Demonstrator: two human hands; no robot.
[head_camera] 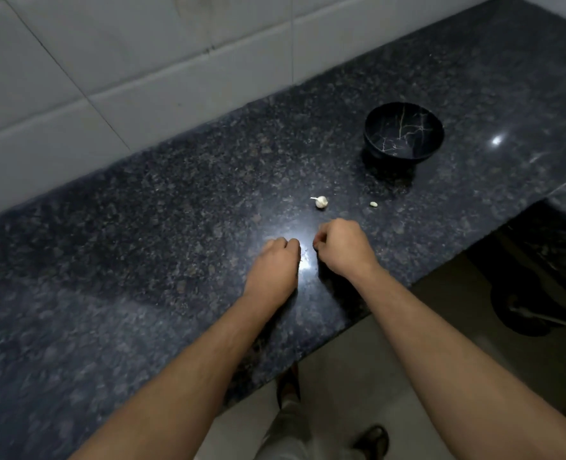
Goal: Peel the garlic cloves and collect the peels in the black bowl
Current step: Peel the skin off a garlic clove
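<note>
Fingers [293, 245] curl near garlic bulb [321, 202], apart from it.

Garlic bulb [321, 202] near black bowl [403, 131].

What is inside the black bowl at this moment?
The black bowl shows only its dark, gold-veined inner surface; no peels are visible. Its near inner wall is hidden behind the rim, so small scraps there cannot be ruled out.

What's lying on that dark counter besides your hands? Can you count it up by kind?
Garlic bulb: 1
Loose garlic clove: 1
Black bowl: 1
Total: 3
Whether the curled hands hide anything more cannot be told.
</note>
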